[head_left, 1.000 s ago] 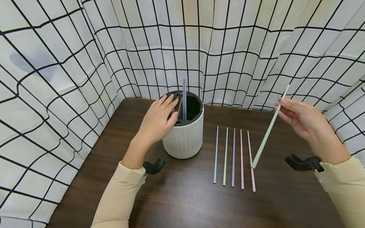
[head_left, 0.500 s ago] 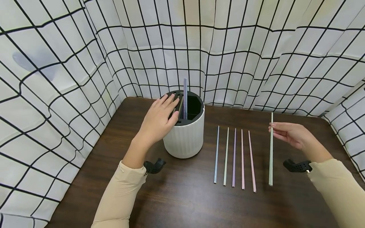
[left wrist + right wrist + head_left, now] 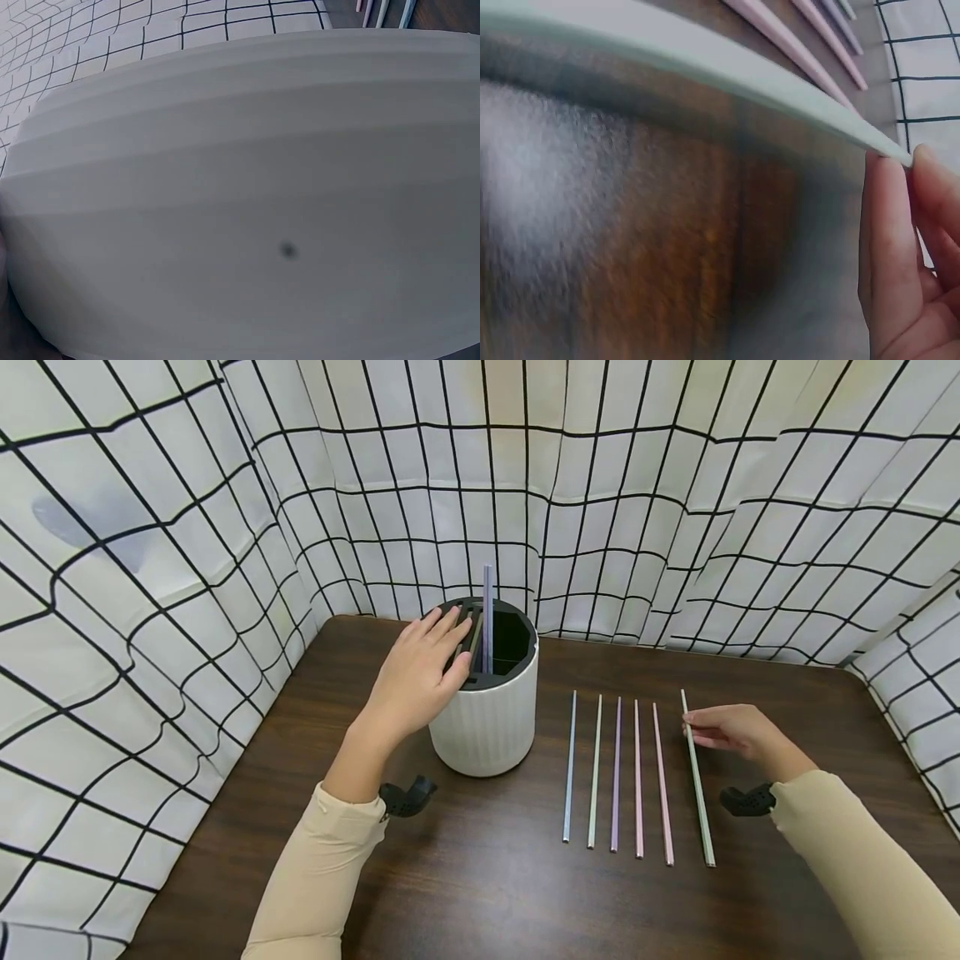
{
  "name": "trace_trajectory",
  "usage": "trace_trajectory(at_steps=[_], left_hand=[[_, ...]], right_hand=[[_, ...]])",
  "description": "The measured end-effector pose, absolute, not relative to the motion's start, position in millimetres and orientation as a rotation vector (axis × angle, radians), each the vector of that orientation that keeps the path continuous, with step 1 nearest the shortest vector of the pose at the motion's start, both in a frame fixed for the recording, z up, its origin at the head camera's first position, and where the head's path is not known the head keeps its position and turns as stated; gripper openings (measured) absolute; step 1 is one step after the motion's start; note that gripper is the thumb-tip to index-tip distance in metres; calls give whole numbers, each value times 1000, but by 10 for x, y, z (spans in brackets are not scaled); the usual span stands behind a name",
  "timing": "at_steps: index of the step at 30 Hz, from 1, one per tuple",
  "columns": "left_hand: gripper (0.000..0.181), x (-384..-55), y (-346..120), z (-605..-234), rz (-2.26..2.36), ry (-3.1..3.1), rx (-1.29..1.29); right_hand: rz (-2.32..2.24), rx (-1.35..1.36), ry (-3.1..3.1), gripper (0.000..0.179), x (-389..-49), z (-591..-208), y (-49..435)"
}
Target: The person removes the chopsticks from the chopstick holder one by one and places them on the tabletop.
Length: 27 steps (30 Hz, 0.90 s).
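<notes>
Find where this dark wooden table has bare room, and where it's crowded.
Bare: table in front of five slim pastel chopsticks, right of the beige left sleeve; also between that sleeve and the gridded white curtain. Crowded: that row, between ribbed white container and right hand pinching a pale green chopstick.

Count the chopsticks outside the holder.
6: mint chopstick pinched in the right hand; on the table, left to right: blue one, green one, purple one, pink one, another pink one. None seems hidden.

Head: bright, evenly lit, softly shiny on surface (image 3: 450,885) | left wrist: dim, grey, soft across container (image 3: 247,187) | right wrist: dim, glare at left, bowed along chopstick (image 3: 690,41)
</notes>
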<state>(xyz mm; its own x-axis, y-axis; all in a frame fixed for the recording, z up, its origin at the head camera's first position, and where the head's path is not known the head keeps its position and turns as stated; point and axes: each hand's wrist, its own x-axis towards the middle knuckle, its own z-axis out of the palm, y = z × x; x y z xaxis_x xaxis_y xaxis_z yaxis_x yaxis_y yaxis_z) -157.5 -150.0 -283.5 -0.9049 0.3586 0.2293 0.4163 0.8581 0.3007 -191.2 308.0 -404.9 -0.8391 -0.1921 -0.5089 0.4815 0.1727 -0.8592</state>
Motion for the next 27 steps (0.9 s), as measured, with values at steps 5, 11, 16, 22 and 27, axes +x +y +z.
trace_trajectory(at_steps=[5,11,16,22,27], left_hand=[[55,-1584,-1489,-2840,-521,-2866,-615],[55,-1579,-1498,-2841,-517,-2868,-604],[55,-1574,-1502,-2835,-517,-2869,-600],[55,-1572,-1503,-2830,-519,-2870,-599],[56,-1564,-1502,-2826,-518,-2886,-593]], right_hand=[[-1693,367,1986,22,-1898,-4127,3034],[-1618,414,2128,12,-1913,-4149,2951],[-1581,425,2226,16,-1919,-4118,2905],[-1560,436,2275,25,-1918,-4070,2872],[-1575,351,2368,38,-1946,-3930,2842]])
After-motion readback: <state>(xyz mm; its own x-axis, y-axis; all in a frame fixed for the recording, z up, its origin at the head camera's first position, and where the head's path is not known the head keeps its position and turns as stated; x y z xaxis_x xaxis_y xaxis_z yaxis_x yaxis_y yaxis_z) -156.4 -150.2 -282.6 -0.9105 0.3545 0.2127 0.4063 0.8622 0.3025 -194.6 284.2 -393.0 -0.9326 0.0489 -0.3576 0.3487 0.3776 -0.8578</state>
